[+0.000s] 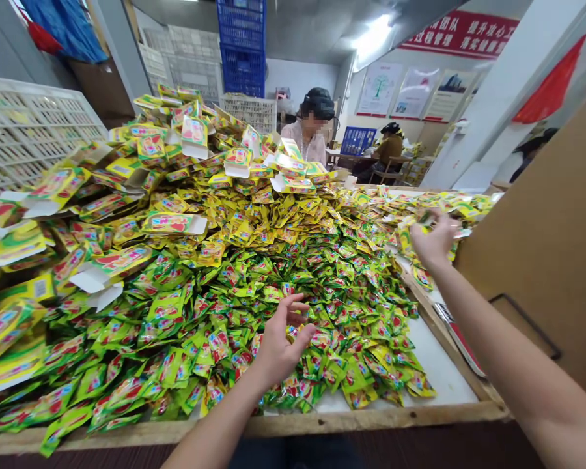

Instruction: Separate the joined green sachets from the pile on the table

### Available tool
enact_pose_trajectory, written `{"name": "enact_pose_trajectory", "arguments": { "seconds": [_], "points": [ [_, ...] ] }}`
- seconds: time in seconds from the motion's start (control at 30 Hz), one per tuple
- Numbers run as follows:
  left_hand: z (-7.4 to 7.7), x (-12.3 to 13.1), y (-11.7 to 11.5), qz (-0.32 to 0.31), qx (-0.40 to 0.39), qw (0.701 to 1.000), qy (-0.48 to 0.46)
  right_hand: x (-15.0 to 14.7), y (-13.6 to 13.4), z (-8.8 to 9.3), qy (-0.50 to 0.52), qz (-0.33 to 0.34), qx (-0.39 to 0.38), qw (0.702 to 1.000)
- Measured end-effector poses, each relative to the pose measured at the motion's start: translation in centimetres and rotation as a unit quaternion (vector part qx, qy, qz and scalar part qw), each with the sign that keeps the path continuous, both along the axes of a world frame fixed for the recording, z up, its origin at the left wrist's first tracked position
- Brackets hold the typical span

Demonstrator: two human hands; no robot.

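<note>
My left hand [284, 339] is over a large heap of small green candy sachets [293, 267], its fingers loosely curved and apart, with nothing held. My right hand [434, 240] reaches out over the right side of the table, fingers bent towards the thumb around a small greenish sachet [424, 218], partly hidden. Below and beyond that hand lie more yellow and green packets [422, 277]. Yellow sachets [273, 221] cover the back of the heap. Small yellow-green printed boxes [173, 223], several with open flaps, are piled at the left and on top.
A wooden rim [342, 420] edges the white tabletop [446, 365]. At right stand a large brown carton [542, 260] and a flat red-and-silver object [459, 339]. A white crate [34, 130] is at left; blue crates [241, 52] are stacked behind. A person [312, 127] sits across the heap.
</note>
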State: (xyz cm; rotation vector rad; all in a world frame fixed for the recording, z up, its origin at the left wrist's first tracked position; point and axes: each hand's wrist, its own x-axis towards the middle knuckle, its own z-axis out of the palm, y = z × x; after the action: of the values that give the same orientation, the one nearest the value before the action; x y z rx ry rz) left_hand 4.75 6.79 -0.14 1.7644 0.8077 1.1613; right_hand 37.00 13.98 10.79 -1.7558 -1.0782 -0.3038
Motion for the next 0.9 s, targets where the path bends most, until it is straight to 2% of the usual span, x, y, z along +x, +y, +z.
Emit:
{"name": "enact_pose_trajectory", "arguments": {
  "seconds": [0.03, 0.1, 0.13, 0.2, 0.3, 0.4, 0.5, 0.53, 0.6, 0.67, 0.73, 0.8, 0.83, 0.9],
  "points": [
    [0.0, 0.1, 0.0, 0.014, 0.020, 1.000, 0.012, -0.9, 0.6, -0.8, -0.030, 0.061, -0.043, 0.997],
    [-0.1, 0.3, 0.0, 0.036, 0.062, 0.997, 0.032, -3.5, 1.7, -3.2, -0.084, 0.195, -0.130, 0.969],
    [-0.1, 0.3, 0.1, 0.043, 0.084, 0.995, 0.039, -5.0, 2.4, -4.5, -0.102, 0.242, -0.160, 0.951],
    [-0.4, 0.4, 0.3, 0.054, 0.122, 0.990, 0.048, -7.4, 3.6, -6.7, -0.127, 0.295, -0.202, 0.925],
    [-0.8, 0.3, 0.7, 0.080, 0.166, 0.981, 0.060, -9.0, 5.1, -8.3, -0.149, 0.317, -0.246, 0.904],
    [-1.1, 0.3, 1.0, 0.110, 0.183, 0.975, 0.067, -8.5, 5.5, -8.4, -0.159, 0.315, -0.261, 0.898],
    [-0.9, -0.2, 1.3, 0.152, 0.226, 0.960, 0.069, -7.5, 4.7, -8.1, -0.155, 0.302, -0.253, 0.906],
    [-0.6, -0.6, 1.6, 0.184, 0.251, 0.948, 0.073, -7.1, 4.3, -8.1, -0.148, 0.296, -0.247, 0.911],
    [0.4, -2.0, 2.5, 0.285, 0.283, 0.910, 0.103, -6.5, 3.3, -8.0, -0.128, 0.282, -0.230, 0.922],
    [1.8, -4.0, 3.8, 0.391, 0.256, 0.864, 0.186, -6.2, 2.0, -7.9, -0.109, 0.266, -0.206, 0.935],
    [3.2, -5.8, 5.3, 0.433, 0.187, 0.823, 0.316, -6.2, 0.7, -7.8, -0.063, 0.270, -0.171, 0.945],
    [4.4, -7.1, 6.8, 0.408, 0.131, 0.787, 0.444, -6.9, -0.7, -7.5, 0.063, 0.305, -0.143, 0.939],
    [4.8, -7.4, 7.4, 0.387, 0.116, 0.772, 0.490, -7.5, -1.4, -7.4, 0.152, 0.326, -0.135, 0.923],
    [5.2, -7.6, 8.2, 0.359, 0.106, 0.753, 0.541, -8.9, -2.5, -7.0, 0.328, 0.353, -0.129, 0.866]
  ]
}}
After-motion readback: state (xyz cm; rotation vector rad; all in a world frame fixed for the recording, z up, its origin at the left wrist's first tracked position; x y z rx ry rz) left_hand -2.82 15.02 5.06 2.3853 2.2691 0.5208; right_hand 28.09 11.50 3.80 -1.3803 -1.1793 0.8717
